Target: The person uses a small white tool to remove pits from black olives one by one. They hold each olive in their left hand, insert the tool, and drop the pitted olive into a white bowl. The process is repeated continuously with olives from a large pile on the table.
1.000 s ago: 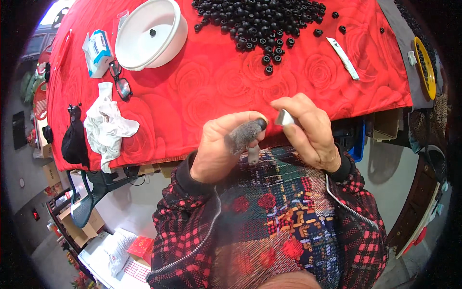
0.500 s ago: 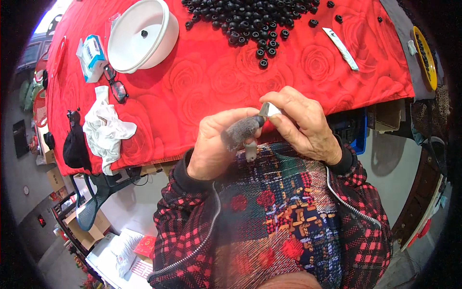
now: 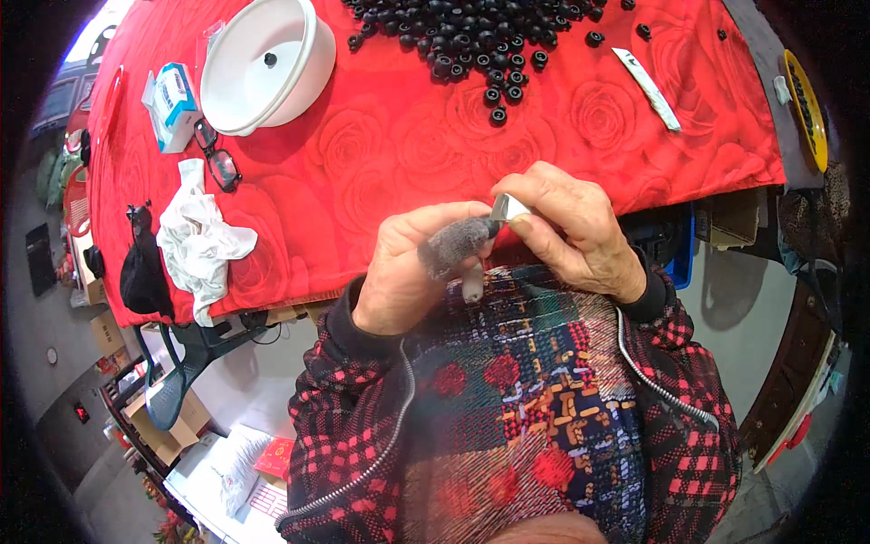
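Red tablecloth (image 3: 381, 172): basin (image 3: 311, 82), glasses (image 3: 222, 169), black heap (image 3: 476, 36); right hand (image 3: 580, 238) holding silvery piece (image 3: 516, 208).

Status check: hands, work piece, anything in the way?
Left hand pinching dark piece. Right hand gripping metal tool at that piece, contact unclear. Heap of black pieces beyond both hands, not in the way.

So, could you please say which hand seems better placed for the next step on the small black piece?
Probably the right hand: it holds the shiny metal piece up to the small black piece, which the left hand is busy gripping.
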Demonstrator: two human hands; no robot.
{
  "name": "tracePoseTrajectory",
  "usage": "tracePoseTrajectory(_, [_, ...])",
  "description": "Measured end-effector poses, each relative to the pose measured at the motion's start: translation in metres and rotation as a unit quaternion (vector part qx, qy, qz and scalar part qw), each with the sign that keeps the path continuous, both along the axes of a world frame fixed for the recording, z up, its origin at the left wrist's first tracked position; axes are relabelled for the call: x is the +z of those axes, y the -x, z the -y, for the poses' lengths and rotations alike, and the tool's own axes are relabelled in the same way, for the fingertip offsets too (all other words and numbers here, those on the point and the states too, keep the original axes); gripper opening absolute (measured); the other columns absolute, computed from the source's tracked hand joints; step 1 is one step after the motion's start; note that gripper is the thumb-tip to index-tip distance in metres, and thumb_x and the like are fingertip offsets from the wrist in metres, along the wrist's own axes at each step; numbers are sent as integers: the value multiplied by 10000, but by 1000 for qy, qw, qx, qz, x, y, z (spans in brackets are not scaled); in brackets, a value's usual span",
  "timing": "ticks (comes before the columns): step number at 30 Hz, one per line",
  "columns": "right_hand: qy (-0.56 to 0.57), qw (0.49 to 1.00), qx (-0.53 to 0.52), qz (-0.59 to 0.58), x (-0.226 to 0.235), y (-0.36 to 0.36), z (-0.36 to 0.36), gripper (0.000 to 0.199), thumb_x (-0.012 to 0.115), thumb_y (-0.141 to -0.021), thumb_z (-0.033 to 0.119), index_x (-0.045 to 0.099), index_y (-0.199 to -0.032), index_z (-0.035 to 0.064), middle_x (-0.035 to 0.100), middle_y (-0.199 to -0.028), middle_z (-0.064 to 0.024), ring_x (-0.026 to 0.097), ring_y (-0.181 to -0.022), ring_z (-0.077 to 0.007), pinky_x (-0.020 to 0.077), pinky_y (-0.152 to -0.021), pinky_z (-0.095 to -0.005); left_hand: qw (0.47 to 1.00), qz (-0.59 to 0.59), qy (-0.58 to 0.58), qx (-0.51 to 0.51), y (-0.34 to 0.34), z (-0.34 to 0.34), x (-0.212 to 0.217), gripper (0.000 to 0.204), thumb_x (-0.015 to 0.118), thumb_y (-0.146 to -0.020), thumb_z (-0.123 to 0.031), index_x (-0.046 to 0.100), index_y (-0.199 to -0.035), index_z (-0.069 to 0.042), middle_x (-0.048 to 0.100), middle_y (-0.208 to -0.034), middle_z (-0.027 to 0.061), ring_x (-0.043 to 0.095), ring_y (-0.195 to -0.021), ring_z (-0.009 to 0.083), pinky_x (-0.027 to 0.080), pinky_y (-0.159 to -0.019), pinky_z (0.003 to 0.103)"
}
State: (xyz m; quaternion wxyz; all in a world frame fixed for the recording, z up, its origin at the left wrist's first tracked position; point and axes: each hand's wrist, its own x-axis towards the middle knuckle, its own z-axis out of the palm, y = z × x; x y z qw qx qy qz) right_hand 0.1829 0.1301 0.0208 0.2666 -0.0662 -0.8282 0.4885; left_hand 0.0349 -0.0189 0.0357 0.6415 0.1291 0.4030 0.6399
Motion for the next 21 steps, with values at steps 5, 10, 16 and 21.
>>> tracePoseTrajectory(5, [8, 1000, 3, -2, -1, 0, -2, 193, 633, -826, 68, 593, -999, -7, 537, -768, -139, 573, -664, -316, 453, -560, -388, 999, 1, 43, -7, -1, 0, 0, 367, 670, -861, -184, 606, -1152, 30, 657, -921, 80, 597, -652, 132, 489, -518, 256])
tracePoseTrajectory(10, [-59, 995, 80, 8, 4, -6, 11, 221, 687, -776, 103, 596, -963, 29, 529, -740, -107, 564, -641, -290, 451, -539, -395, 996, -15, 72, 45, 11, -6, -10, 365, 646, -887, -251, 576, -1150, -7, 601, -886, 27, 559, -635, 114, 454, -494, 246])
tracePoseTrajectory(16, [51, 998, -5, -21, 13, -3, 0, 280, 696, -762, 36, 613, -1024, -13, 580, -782, -117, 569, -633, -252, 446, -552, -350, 993, 115, 38, 3, 7, -14, -3, 212, 547, -945, -223, 577, -1022, -28, 545, -837, -2, 523, -642, 82, 447, -501, 238])
tracePoseTrajectory(21, [0, 997, -19, -72, 0, 19, 6, 365, 691, -654, 5, 616, -1011, -13, 573, -756, -113, 592, -650, -273, 458, -552, -347, 988, 152, 22, -32, 4, -11, -9, 174, 528, -963, -206, 585, -983, -42, 552, -854, -9, 532, -721, 70, 457, -566, 217])
